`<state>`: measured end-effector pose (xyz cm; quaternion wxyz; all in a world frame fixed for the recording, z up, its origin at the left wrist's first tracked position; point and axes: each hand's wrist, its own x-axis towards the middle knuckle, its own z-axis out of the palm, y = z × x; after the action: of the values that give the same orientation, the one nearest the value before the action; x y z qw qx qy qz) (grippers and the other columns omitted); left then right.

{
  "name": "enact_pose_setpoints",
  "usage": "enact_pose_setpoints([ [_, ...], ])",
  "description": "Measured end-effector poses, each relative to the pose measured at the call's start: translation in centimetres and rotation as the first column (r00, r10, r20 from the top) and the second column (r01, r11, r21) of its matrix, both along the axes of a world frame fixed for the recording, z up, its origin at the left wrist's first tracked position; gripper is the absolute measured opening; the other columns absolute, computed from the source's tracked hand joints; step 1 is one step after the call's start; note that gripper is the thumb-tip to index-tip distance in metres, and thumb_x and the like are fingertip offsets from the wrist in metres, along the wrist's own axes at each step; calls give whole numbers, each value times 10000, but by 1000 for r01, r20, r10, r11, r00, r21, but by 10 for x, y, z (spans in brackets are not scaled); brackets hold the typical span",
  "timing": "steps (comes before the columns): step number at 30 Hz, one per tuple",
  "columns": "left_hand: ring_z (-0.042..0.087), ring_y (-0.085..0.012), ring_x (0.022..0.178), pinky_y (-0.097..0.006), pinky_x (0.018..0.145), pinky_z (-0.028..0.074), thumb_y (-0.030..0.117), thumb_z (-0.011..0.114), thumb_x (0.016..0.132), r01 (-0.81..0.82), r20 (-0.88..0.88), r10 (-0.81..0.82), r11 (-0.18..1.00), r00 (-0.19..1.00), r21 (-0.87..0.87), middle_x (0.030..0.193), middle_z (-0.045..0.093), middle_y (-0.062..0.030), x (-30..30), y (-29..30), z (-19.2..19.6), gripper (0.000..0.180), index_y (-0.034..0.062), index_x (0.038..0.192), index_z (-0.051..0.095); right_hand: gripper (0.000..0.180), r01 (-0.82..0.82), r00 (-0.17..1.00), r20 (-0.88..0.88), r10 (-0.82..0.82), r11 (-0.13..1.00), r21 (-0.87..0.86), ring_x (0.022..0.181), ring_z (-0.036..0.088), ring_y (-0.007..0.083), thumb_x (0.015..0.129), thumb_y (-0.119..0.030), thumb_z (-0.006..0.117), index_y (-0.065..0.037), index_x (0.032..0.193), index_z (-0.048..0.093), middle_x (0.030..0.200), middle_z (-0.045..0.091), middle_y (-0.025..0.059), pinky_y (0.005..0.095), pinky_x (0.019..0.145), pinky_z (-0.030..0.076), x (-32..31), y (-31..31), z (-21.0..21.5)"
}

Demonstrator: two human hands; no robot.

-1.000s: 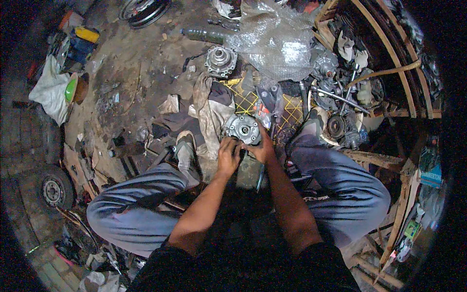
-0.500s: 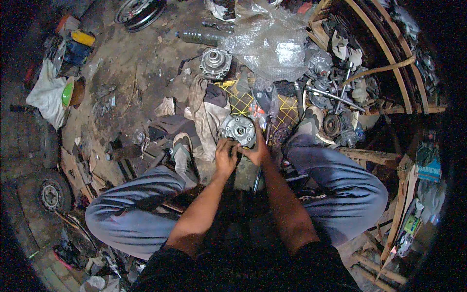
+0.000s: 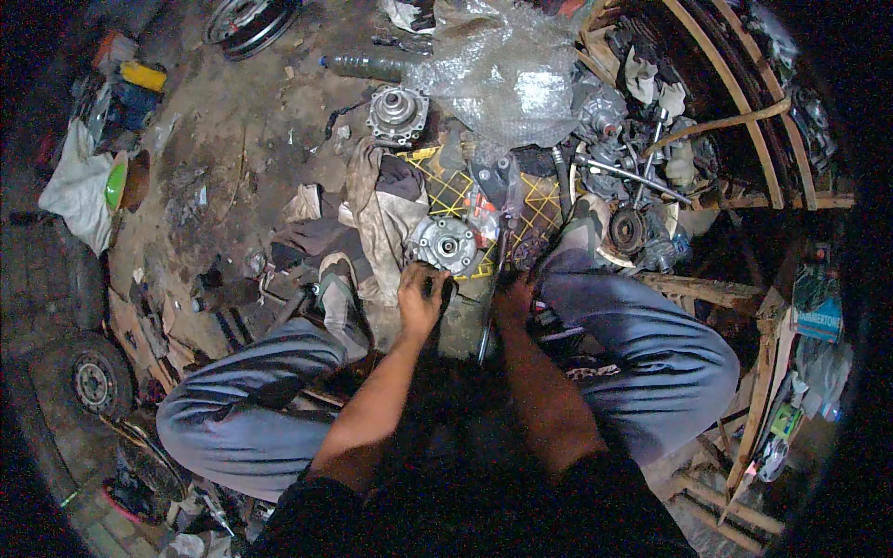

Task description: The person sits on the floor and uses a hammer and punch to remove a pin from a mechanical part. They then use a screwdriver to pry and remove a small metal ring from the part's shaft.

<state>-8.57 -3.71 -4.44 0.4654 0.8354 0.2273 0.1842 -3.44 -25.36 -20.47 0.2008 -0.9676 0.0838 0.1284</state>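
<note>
The right hand drops away from the round silver metal housing, its shadowed fingers unreadable; this leaves only the left hand there, fingers curled at the near edge, grip unclear, the housing beside a stained beige cloth rag

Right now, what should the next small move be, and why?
Probably steady the round metal part with the left hand: that hand is at the part's near edge, while the right hand is apart from it, beside the slim rod. Whether the left hand already touches the part is hard to tell.
</note>
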Motion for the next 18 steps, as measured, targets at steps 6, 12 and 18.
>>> enact_pose_setpoints([
  [6,604,-376,834,-448,762,490,94,788,828,-34,-54,33,999,998,-14,876,600,-173,1,0,-7,200,-16,877,628,717,3,999,-48,-2,1000,20,1066,610,476,765,-200,738,16,1383,446,1177,601,295,522,920,516,0,-1,-17],
  [12,604,-337,831,-421,752,490,103,796,825,-15,-7,15,1000,1000,-17,873,597,-151,7,1,11,217,-6,913,630,620,-25,998,-60,28,998,51,1072,622,438,777,-251,759,24,1284,529,1150,638,275,505,914,514,-3,-23,-56],
  [18,576,-273,845,-365,806,471,131,690,938,-226,73,234,968,970,-106,914,595,-144,8,6,-13,175,-13,988,605,487,62,993,92,-73,991,121,1050,626,431,868,-253,694,41,1232,557,1130,632,292,512,908,496,-2,12,-1],
])
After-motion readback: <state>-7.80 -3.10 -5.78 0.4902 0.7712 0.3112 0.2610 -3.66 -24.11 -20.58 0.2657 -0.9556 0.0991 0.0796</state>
